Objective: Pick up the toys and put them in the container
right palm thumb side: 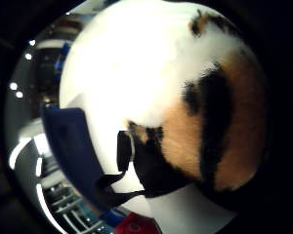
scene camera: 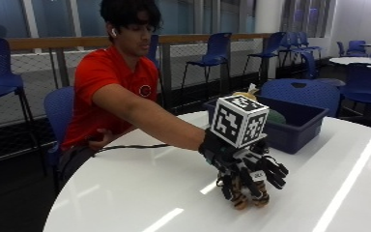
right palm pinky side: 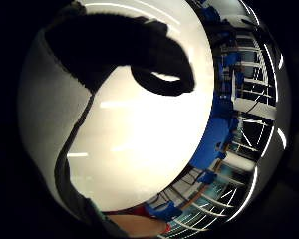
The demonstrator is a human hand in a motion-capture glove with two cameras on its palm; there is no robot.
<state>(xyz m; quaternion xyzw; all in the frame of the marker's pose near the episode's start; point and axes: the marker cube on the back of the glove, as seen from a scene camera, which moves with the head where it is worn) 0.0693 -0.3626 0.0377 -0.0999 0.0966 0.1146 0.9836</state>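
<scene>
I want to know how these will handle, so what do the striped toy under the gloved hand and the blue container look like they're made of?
Striped toy: apparently plush, with fuzzy orange, black and white fur close to the palm of the gloved right hand gripping it. Blue container: probably rigid moulded plastic, given its smooth, even walls and straight rim.

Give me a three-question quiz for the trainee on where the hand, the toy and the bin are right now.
1. True or false: the gloved right hand is down on the striped toy, which sits on the white table.
2. Where is the blue container? A) beyond the hand, on the table B) on the floor C) in the person's lap
3. Fill in: the toy's fur is orange, white and ____.

Key: 1 true; 2 A; 3 black. The thumb side palm view shows the toy's fur close to the palm.
</scene>
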